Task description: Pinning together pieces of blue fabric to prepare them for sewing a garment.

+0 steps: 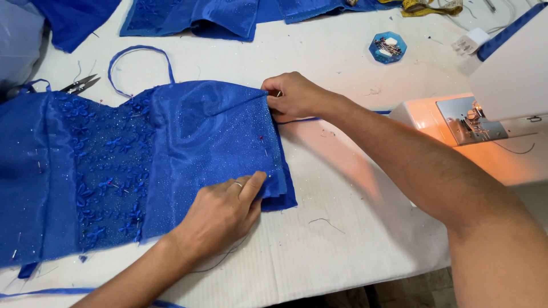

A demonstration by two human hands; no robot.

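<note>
A blue bodice (142, 165) was held flat on the white tabletop (342, 228), its side edge being lined up.

The upper corner of the edge was pinched by the right hand (294, 94), while the lower corner was pressed down by the left hand (225, 211) with fingers together. For a good result, the layers should be kept even and taut between both hands, and the pins (264, 142) along the seam avoided.

White table (342, 239): blue bodice (142, 159), snips (80, 84), pin box (388, 47), sewing machine (485, 125).
</note>
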